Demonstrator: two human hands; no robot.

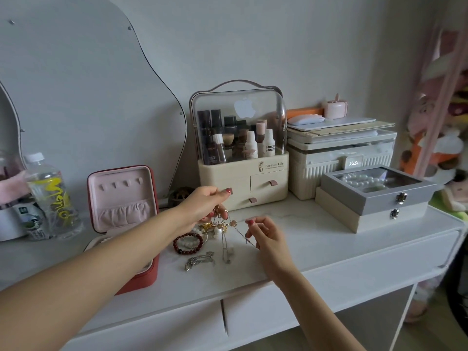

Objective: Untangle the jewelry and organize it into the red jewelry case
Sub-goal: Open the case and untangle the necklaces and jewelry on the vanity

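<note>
Grip, left: left hand raised above the pile, fingers and thumb pinched on the top of a tangled cluster of gold pieces and thin chains, which hangs from it down toward the counter.
Grip, right: right hand lower and just beside the cluster, thumb and forefinger pinching a fine chain that runs across to the tangle; the strand looks drawn out between the two hands.
Loose pieces: dark red bead bracelet and a pale bead bracelet lie touching under the left wrist; a silver chain heap sits nearer the front edge, apart from the lifted cluster.
Case: red jewelry case stands open just left of the pile, pink lid upright with its hooks bare and pouch flat. The left forearm covers most of the tray; something pale shows at its rim, cannot tell what.
Progress: early, by my reading. The knot is not yet freed, several pieces wait on the counter, and the lid holds nothing.
Left to do: separate the strands, then hang or lay each piece in the case.
Open room: bare counter lies to the right of the hands and toward the front.
Edges: front edge is close to the silver heap, so a slipped chain could slide off. The cosmetics organizer stands right behind the left hand, stacked grey boxes hem in the far right, and a water bottle stands left of the case.
</note>
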